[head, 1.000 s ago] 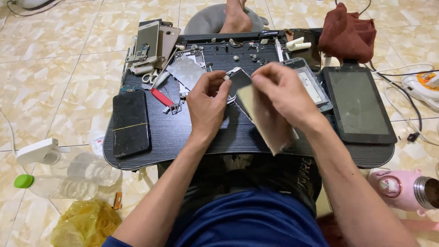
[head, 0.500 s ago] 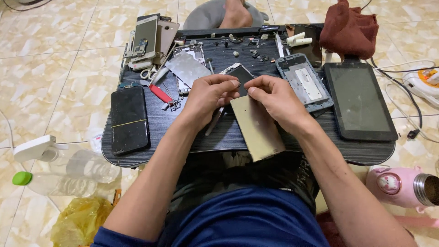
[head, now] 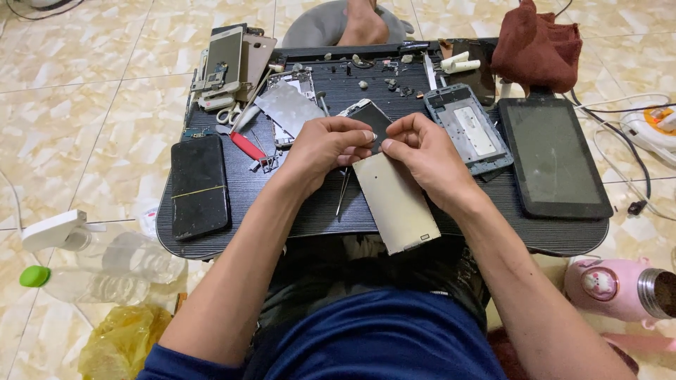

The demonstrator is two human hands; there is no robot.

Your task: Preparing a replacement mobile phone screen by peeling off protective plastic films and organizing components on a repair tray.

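Both hands [head: 380, 151] pinch gold panel's [head: 396, 204] top edge.

I see a small black lap table [head: 296, 218] standing on a beige tiled floor [head: 84, 119]. On it lie a black phone [head: 200, 184] at the left, a tablet [head: 553, 156] at the right, a grey phone frame [head: 467, 128], a silver plate [head: 289, 107], scissors [head: 227, 114], a red tool [head: 248, 146] and a maroon cloth [head: 536, 48]. On the floor I see a clear plastic bottle [head: 113, 264], a yellow bag [head: 123, 341] and a pink flask [head: 620, 287].
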